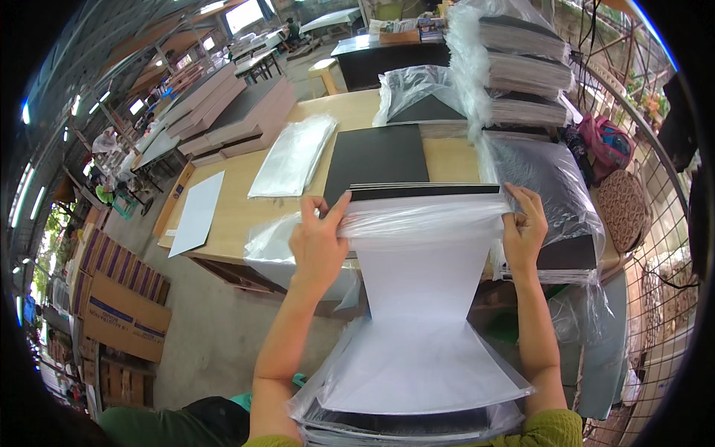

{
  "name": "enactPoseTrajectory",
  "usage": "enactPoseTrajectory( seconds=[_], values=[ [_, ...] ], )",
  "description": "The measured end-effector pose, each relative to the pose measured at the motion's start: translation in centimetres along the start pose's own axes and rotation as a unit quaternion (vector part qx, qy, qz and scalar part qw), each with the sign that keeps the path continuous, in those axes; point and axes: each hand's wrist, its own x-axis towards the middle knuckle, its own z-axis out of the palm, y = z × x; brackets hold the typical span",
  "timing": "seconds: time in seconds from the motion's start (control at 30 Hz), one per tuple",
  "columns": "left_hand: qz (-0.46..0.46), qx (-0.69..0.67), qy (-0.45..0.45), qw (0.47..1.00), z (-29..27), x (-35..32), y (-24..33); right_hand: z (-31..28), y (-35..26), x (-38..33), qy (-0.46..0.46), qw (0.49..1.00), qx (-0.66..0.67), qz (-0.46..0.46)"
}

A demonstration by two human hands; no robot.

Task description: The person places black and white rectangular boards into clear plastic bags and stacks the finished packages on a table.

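Fingers (339, 208) of the left hand (316, 242) and right hand (526, 229) pinch the clear bag (426, 214), black boards (424, 192) running sideways evenly between them, by the near bench edge (227, 249)

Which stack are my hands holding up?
The black-edged stack with clear plastic bunched across it, between your left hand and right hand. No other is in your grip; the wrapped stack to its right lies on the table.
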Motion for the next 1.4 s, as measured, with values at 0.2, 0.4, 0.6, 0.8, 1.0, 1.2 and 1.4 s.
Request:
enactPoseTrajectory(
  seconds=[0.2, 0.4, 0.6, 0.8, 1.0, 1.2, 1.4],
  values=[
    [-0.101, -0.367, -0.288, 0.879, -2.2, 2.2, -4.3, -2.5, -1.9, 1.1, -0.156, 0.986, -0.003, 0.064],
    [-0.354, -0.607, -0.450, 0.552, 1.6, -0.9, -7.3, -4.6, -1.0, 1.7, -0.368, 0.769, 0.313, 0.418],
    [-0.389, -0.599, -0.461, 0.527, 5.8, -7.0, -10.3, -4.8, 2.0, -2.9, -0.401, 0.745, 0.311, 0.432],
    [-0.402, -0.683, -0.500, 0.350, 11.6, -16.5, -15.0, -5.5, 8.2, -10.2, -0.425, 0.735, 0.280, 0.448],
    [-0.465, -0.585, -0.388, 0.539, 6.9, -15.7, -4.2, -8.5, 11.3, -16.6, -0.396, 0.780, 0.122, 0.468],
    [-0.452, -0.518, -0.494, 0.533, 18.3, -23.9, -14.5, -5.8, 15.2, -20.5, -0.368, 0.778, 0.060, 0.505],
    [-0.420, -0.548, -0.501, 0.522, 19.1, -23.5, -13.7, -6.7, 19.5, -21.8, -0.330, 0.761, 0.004, 0.558]
  ],
)
